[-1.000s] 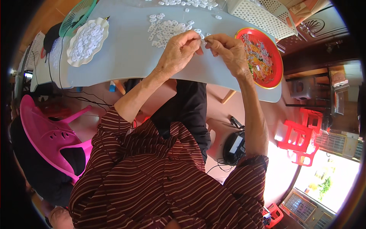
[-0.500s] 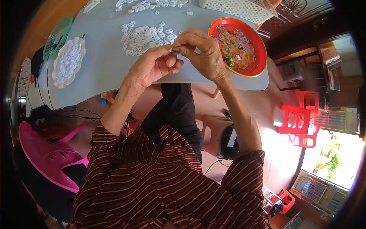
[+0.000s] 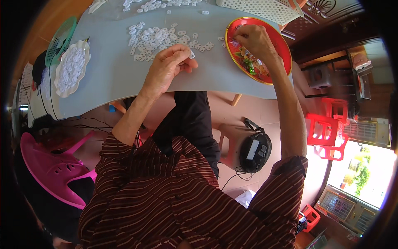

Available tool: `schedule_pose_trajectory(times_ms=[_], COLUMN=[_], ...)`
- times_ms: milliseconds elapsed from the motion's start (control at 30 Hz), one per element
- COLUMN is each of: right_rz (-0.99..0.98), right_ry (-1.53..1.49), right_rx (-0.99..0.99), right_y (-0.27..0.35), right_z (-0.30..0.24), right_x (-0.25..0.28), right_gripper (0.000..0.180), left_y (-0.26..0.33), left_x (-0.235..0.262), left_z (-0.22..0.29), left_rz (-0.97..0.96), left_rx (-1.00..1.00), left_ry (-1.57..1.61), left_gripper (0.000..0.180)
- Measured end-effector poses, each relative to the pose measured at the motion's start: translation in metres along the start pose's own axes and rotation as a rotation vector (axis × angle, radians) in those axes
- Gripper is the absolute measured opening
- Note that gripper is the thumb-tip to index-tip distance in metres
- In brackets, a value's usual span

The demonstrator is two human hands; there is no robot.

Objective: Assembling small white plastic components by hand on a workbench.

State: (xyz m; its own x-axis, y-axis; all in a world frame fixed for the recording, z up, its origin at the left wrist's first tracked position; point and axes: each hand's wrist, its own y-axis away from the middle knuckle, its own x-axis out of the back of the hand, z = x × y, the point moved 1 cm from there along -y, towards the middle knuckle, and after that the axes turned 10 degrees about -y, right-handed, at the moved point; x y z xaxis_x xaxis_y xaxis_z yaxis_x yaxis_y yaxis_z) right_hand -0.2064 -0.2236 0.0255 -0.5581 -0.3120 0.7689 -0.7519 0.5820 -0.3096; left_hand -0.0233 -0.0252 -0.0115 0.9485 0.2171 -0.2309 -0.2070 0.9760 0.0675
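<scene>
My left hand [image 3: 168,68] is raised over the near part of the table, closed in a pinch. A small white oval plastic piece with holes [image 3: 191,54] shows at its fingertips. To the right, my right hand [image 3: 256,40] reaches into a red round tray with a gold rim [image 3: 286,54]. Its fingers are pinched together among tiny loose bits on the tray's flowered bottom; what they hold, if anything, is hidden. Just beyond my left hand lies a loose heap of similar white pieces [image 3: 155,39], with a few scattered toward the tray.
On the grey table [image 3: 110,62], a scalloped white dish [image 3: 85,62] of white pieces stands at the left beside a green mesh basket [image 3: 62,39]. A white perforated basket [image 3: 265,13] sits at the far right. A black round object [image 3: 256,151] rests on a stool below.
My right hand has parted from my left hand and moved right into the red tray. The left hand stays near its place with the white piece at its fingertips.
</scene>
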Motion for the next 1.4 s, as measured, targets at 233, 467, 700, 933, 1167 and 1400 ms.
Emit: schedule_pose_trajectory(times_ms=[233, 467, 700, 933, 1167, 1400], right_rz=[-0.155, -0.152, -0.115, -0.192, -0.190, -0.119], right_ry=[0.244, 0.150, -0.227, -0.254, -0.252, -0.241], right_rx=[-0.043, 0.004, -0.212, -0.219, -0.224, -0.181], right_y=[-0.012, -0.010, -0.004, 0.000, 0.005, 0.003], right_z=[-0.005, 0.002, 0.007, 0.009, -0.003, 0.003], right_x=[-0.004, 0.007, 0.013, 0.015, 0.013, 0.009], right_gripper=[0.013, 0.012, 0.018, 0.019, 0.016, 0.016], left_y=[-0.001, -0.004, -0.001, -0.001, -0.004, -0.005], left_x=[0.002, 0.002, 0.003, 0.003, 0.004, 0.005], left_z=[0.000, -0.006, -0.001, -0.003, -0.009, -0.010], left_rz=[-0.019, -0.042, -0.026, -0.033, -0.044, -0.070], left_rx=[0.044, -0.019, 0.023, 0.003, -0.067, -0.098], left_ry=[-0.086, -0.079, -0.116, -0.119, -0.141, -0.154], left_gripper=[0.017, 0.022, 0.016, 0.016, 0.017, 0.018])
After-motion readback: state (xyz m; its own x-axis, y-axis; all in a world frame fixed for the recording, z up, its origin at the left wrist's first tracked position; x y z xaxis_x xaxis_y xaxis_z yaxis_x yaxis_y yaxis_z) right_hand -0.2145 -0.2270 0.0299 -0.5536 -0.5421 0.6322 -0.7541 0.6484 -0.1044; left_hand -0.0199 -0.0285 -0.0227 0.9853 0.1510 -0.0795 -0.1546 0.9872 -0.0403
